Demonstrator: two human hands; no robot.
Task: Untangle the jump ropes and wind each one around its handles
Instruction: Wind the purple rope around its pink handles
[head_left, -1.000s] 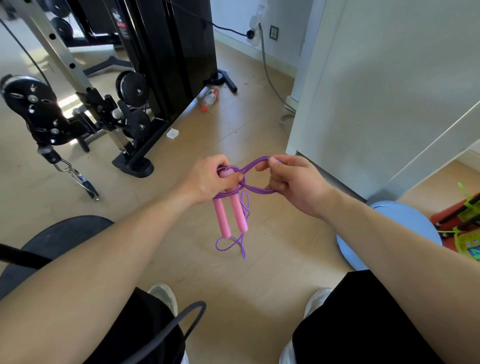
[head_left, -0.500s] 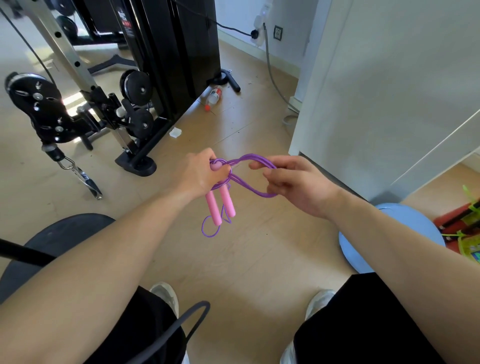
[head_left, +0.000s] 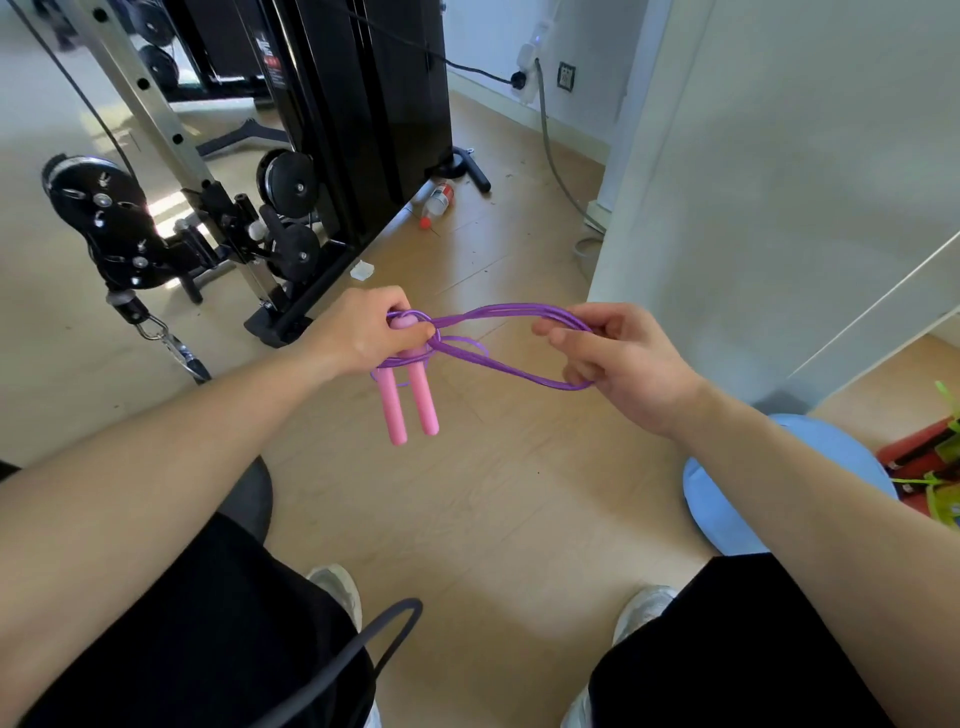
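Observation:
My left hand (head_left: 363, 332) grips the top ends of two pink handles (head_left: 408, 400), which hang side by side pointing down. A purple rope (head_left: 498, 364) wraps around the handles near my fingers and runs right as a doubled loop. My right hand (head_left: 618, 358) holds the far end of that loop, with the strands passing around its curled fingers. A dark grey rope loop (head_left: 384, 639) lies across my left thigh at the bottom.
A black cable machine (head_left: 332, 130) with pulleys stands at the back left. A white wall (head_left: 779, 182) rises on the right. A light blue dome (head_left: 727, 499) and a red and green item (head_left: 930, 462) lie on the wooden floor at the right.
My right hand has pulled away to the right, stretching the purple loop longer. The slack that dangled below the handles has been drawn up. The handles sit slightly lower in view.

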